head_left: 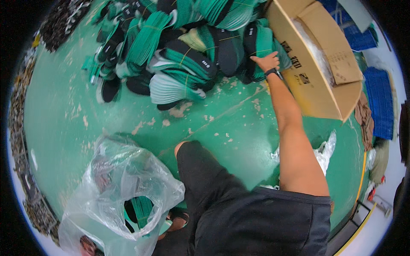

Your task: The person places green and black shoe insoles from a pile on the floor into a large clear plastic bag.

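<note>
My right hand, with a dark band at its wrist, reaches far forward. Its thumb and bent fingers grip a banded bundle of green and black shoe insoles at the right end of a pile, beside a cardboard box. More insole bundles lie heaped to the left, tied with thin bands. Near my legs, at lower left, a clear plastic bag gapes, with green and black insoles inside its mouth. A blurred reddish-brown shape at the bag's bottom edge may be my left hand; its fingers cannot be made out.
The large cardboard box stands at right with flaps up and clear plastic inside. Blue bundles sit beyond it. A dark heap lies far left on the worn green floor. White plastic lies beside my right arm.
</note>
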Demonstrator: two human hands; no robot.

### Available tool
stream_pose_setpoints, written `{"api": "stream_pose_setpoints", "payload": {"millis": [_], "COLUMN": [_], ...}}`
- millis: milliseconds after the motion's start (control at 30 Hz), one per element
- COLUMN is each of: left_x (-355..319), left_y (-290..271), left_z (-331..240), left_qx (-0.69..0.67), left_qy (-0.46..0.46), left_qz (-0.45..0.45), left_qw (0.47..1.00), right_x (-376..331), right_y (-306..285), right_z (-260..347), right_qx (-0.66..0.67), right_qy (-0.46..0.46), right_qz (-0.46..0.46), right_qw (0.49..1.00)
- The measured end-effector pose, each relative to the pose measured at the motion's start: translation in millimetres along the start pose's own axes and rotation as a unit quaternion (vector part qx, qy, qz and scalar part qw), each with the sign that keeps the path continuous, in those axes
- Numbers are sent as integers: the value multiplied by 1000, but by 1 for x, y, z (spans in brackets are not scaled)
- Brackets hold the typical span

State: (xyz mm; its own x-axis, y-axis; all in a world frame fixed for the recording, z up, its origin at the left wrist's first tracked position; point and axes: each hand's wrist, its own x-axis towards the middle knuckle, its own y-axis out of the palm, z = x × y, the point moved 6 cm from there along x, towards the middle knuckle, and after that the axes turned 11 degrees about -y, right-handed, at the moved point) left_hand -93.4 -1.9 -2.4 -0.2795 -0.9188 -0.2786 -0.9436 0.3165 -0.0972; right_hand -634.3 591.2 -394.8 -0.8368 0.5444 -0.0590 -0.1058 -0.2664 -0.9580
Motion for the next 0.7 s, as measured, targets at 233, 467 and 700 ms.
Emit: {"api": "stream_pose_setpoints", "payload": {"millis": [233,467,700], "left_x": [5,15,9], "left_y": [-128,-68,-76], "left_z": [6,33,11], "left_qx": [48,-100,-152], "left_qy": [80,105,173], "left_qz": [-183,27,107], "left_qw": [979,989,967], "right_x": [-116,-291,-567], "right_y": [24,-73,-162], "right_z": [28,112,311], "right_qx": [482,688,396], "right_qy": [-92,-170,-670], "right_qz": [149,234,506], "right_qw": [859,666,372]}}
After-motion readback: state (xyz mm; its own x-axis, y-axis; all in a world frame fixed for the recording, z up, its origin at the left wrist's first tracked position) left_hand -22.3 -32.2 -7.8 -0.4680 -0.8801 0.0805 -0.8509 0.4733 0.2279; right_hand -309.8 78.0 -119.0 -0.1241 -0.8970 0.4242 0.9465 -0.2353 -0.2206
